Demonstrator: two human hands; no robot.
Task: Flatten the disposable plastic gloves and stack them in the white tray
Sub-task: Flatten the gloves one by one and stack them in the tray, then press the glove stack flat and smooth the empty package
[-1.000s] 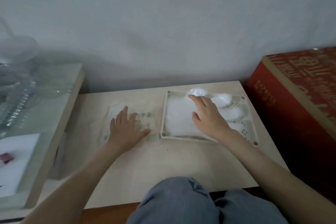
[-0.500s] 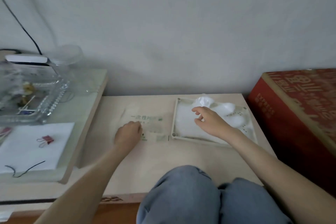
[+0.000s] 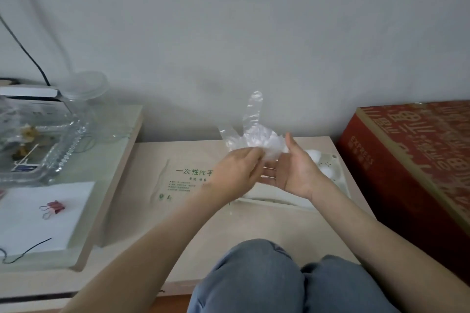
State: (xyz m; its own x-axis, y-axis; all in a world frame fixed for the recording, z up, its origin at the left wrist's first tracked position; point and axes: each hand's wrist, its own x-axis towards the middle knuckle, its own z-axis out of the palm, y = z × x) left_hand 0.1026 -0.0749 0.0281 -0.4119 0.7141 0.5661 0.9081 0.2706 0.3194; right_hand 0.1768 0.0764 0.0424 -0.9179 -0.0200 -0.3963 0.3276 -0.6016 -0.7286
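A crumpled clear plastic glove (image 3: 254, 132) is held up above the table, one of its fingers sticking upward. My left hand (image 3: 236, 170) pinches its lower edge with curled fingers. My right hand (image 3: 292, 170) is beside it, palm turned inward, fingers straight under the glove and thumb raised against the plastic. Behind my right hand lies the white tray (image 3: 339, 180), mostly hidden, with a few crumpled white gloves (image 3: 323, 168) inside it. The clear glove bag (image 3: 183, 178) with green print lies flat on the table, left of the tray.
A red cardboard box (image 3: 407, 160) stands close on the right of the table. To the left, a side table carries a glass tray (image 3: 30, 140), a clear jar (image 3: 84, 99) and white paper with a red binder clip (image 3: 52, 207). My knees (image 3: 267, 277) are at the table's front edge.
My right hand rose out of the tray and my left hand left the bag. Both now meet in the air above the table with one glove lifted between them.
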